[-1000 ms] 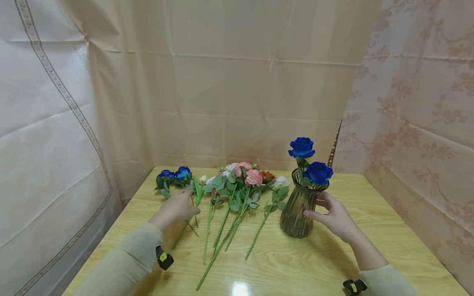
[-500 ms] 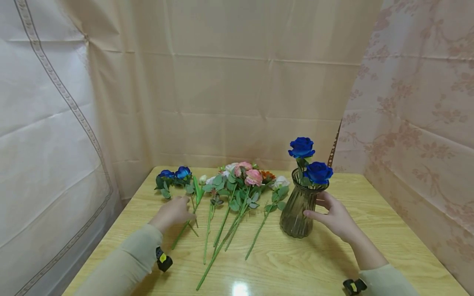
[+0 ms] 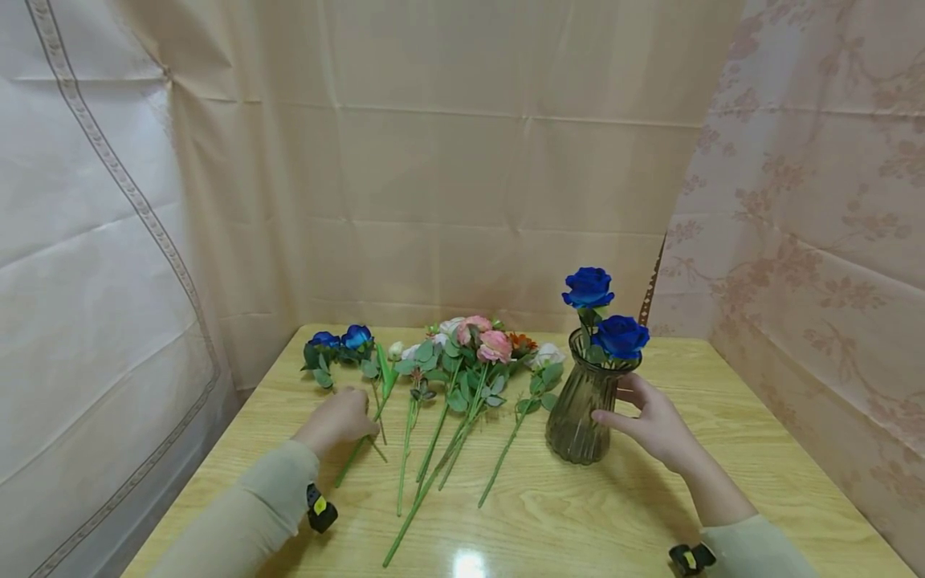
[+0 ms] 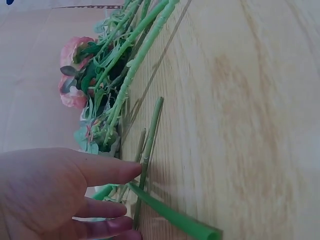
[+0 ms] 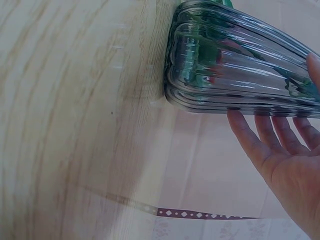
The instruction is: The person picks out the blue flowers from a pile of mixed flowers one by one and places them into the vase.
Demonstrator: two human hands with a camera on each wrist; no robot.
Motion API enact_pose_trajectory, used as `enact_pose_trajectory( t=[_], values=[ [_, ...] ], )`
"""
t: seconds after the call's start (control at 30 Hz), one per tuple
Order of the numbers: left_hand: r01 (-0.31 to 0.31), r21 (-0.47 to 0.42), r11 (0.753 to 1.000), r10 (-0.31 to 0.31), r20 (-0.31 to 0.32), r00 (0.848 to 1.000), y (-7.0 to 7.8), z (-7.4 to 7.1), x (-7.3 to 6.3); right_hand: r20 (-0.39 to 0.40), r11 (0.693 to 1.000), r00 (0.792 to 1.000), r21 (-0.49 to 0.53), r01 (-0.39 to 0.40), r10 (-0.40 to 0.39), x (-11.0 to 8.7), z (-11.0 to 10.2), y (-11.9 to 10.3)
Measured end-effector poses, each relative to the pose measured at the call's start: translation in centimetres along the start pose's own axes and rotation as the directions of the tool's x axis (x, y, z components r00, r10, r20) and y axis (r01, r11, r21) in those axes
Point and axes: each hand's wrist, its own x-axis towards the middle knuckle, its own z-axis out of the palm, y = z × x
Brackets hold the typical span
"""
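My left hand (image 3: pixel 338 421) is low over the flower stems at the table's left, under the two blue flowers (image 3: pixel 356 337) lying there. In the left wrist view its thumb overlaps a thin stem (image 4: pixel 152 127), and a thicker green stem (image 4: pixel 170 215) runs past the fingers; a gap shows between thumb and fingers. My right hand (image 3: pixel 654 421) holds the ribbed smoky glass vase (image 3: pixel 578 425), thumb at the front and fingers on its right side. Two blue roses (image 3: pixel 621 337) stand in the vase, which is upright on the table.
Pink flowers (image 3: pixel 495 347), an orange flower (image 3: pixel 522 343) and a white flower (image 3: pixel 548 356) lie across the middle of the wooden table (image 3: pixel 578 530), their long stems pointing toward me. A beige curtain (image 3: pixel 462 177) hangs behind the table's back edge.
My left hand has drawn slightly back toward me and down along the stems. The right hand and vase have stayed in place.
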Motion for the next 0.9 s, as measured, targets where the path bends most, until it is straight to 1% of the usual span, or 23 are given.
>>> enact_pose_trajectory(
  t=[0.2,0.27,0.43,0.53,0.67,0.9],
  values=[
    [0.000,-0.056,0.998,0.001,0.023,1.000,0.21,0.18,0.07,-0.001,1.000,1.000,-0.002,0.000,0.000,0.01,0.01,0.08],
    [-0.003,-0.044,0.999,0.004,0.017,1.000,0.27,0.19,0.06,-0.001,1.000,1.000,-0.004,0.001,-0.001,-0.01,0.01,0.09],
    [-0.032,0.013,0.999,0.033,-0.003,0.999,0.37,0.13,0.38,-0.001,1.000,1.000,-0.001,0.003,-0.003,-0.03,0.01,0.10],
    [-0.049,0.029,0.998,0.050,-0.010,0.999,0.35,0.21,0.56,-0.001,1.000,1.000,-0.002,0.003,-0.003,0.01,0.00,0.11],
    [-0.069,0.031,0.997,0.070,-0.032,0.997,0.35,0.49,0.61,-0.006,1.000,1.000,-0.010,0.004,-0.004,0.05,0.03,0.18],
    [-0.073,0.005,0.997,0.074,-0.052,0.996,0.42,0.76,0.69,-0.012,1.000,1.000,-0.014,0.014,-0.014,0.05,0.09,0.25]
  ],
)
